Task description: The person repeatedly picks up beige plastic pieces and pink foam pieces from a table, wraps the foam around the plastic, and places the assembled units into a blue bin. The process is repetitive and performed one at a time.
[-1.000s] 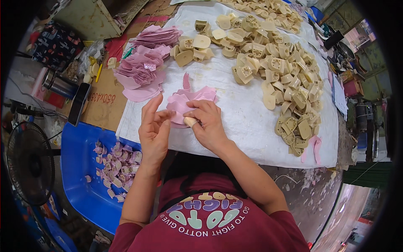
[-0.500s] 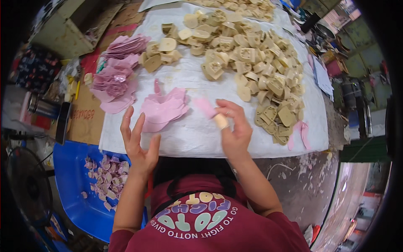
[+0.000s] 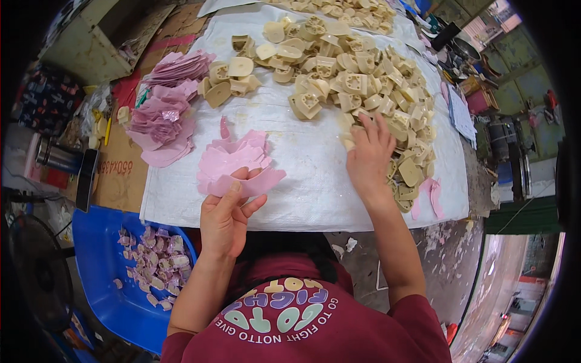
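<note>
Between the thumb and fingers of my left hand (image 3: 224, 224) is a thin, curved pink sheet piece (image 3: 261, 183). It is held just in front of a loose fan of similar pink pieces (image 3: 227, 156) on the white cloth. My right hand (image 3: 372, 160) reaches over the near side of a big heap of beige moulded plastic parts (image 3: 357, 81). Its fingers are apart and touch the heap; a beige part (image 3: 349, 144) lies beside the thumb. The fingertips are partly lost among the parts.
Stacked pink sheets (image 3: 160, 118) lie at the left, beside a small group of beige parts (image 3: 219, 94). Below the table's left edge, a blue tub (image 3: 100, 272) holds several pink-and-beige pieces (image 3: 160, 260). Two pink strips (image 3: 434, 196) lie at the right corner. A fan (image 3: 36, 272) stands far left.
My left hand has gone from empty to holding a pink piece. My right hand has moved right onto the heap; the beige part and pink piece it held are gone from it.
</note>
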Available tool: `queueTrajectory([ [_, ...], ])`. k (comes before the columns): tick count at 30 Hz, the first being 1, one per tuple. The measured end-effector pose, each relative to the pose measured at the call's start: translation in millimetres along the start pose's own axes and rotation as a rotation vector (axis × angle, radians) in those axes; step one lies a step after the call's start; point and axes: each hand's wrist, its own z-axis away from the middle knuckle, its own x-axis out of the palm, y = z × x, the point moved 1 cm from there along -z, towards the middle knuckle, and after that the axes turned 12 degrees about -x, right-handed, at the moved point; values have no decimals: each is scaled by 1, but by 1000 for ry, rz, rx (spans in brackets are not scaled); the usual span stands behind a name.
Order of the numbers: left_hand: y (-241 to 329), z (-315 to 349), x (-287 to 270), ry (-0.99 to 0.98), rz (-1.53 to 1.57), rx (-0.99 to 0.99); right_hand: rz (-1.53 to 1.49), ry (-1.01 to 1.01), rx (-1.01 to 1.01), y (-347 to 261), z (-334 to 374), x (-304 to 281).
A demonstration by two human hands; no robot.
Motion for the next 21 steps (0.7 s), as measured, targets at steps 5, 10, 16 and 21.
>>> queueTrajectory([
  [5,-3,-6,-4,-30,227,-24,-353,8,12,-26,31,-10],
  [10,-9,-4,6,-93,204,-95,-707,-49,255,-47,38,-16],
  [16,-14,7,13,-29,114,-55,-1276,237,446,-88,18,-84],
  [21,-9,21,30,-162,108,-66,-1159,195,25,-105,16,-102],
])
